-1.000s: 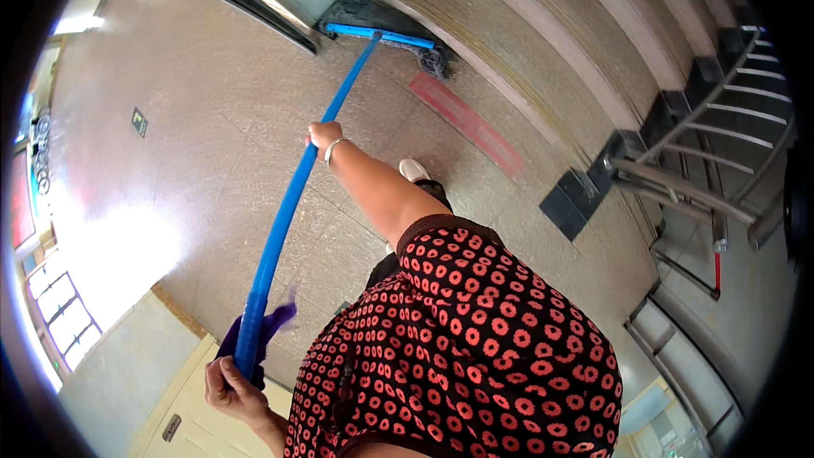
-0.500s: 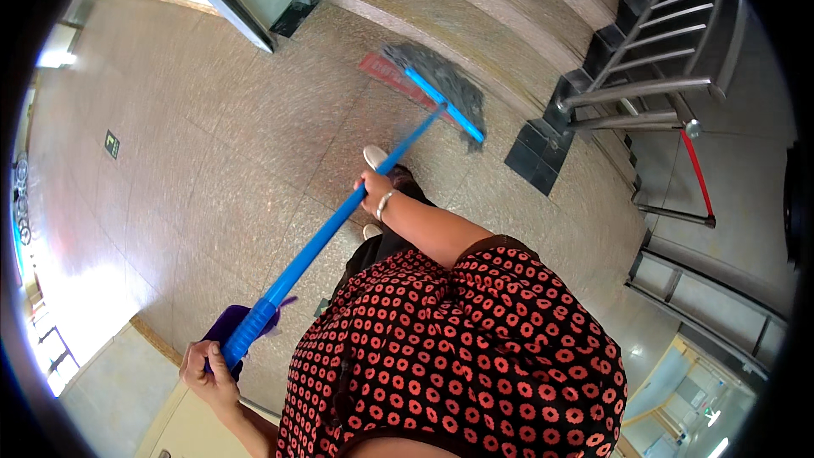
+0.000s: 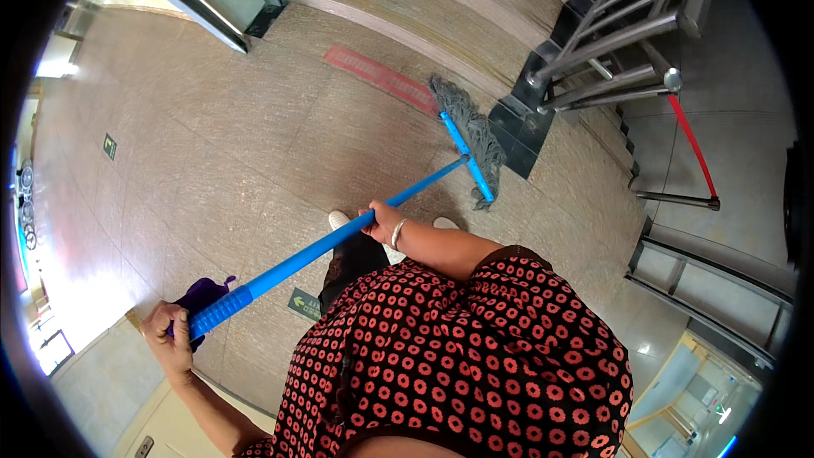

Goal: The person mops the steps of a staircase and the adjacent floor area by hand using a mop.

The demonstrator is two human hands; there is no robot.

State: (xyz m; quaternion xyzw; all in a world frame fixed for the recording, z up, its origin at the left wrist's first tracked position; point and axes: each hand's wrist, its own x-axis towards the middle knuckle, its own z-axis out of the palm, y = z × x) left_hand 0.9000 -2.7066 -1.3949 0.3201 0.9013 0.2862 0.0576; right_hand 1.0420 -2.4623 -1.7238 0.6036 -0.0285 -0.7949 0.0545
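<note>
Left grip [image 3: 167, 339] is curled round the ribbed end of your blue mop handle [image 3: 309, 252], and your right grip [image 3: 383, 222] is wrapped round the shaft further down, fingers closed with no slack that I can see. There's a purple cloth [image 3: 199, 293] bunched up by the left one (can't tell from this angle whether you're pinching it or it's just hanging there). Mop head [image 3: 483, 137] is out on the floor [image 3: 246, 153], ahead and to your right, grey strands fanned out past the blue bar [image 3: 459, 146], just beside the black tiles [image 3: 527, 140] and close to the end of the red strip [image 3: 377, 76].

For a decent stroke, I'd let the right grip steer and the left one act as the pivot, since they're nicely spread apart. Handle looks pretty low, so a little downward push through the right should stop the strands skating. Try to get the bar sitting flat; lift one end and you'll probably leave streaks. Go easy around the foot of the railing [image 3: 606, 51], likeliest snag imo. And mind your shoe [image 3: 338, 219] on the back swing.
</note>
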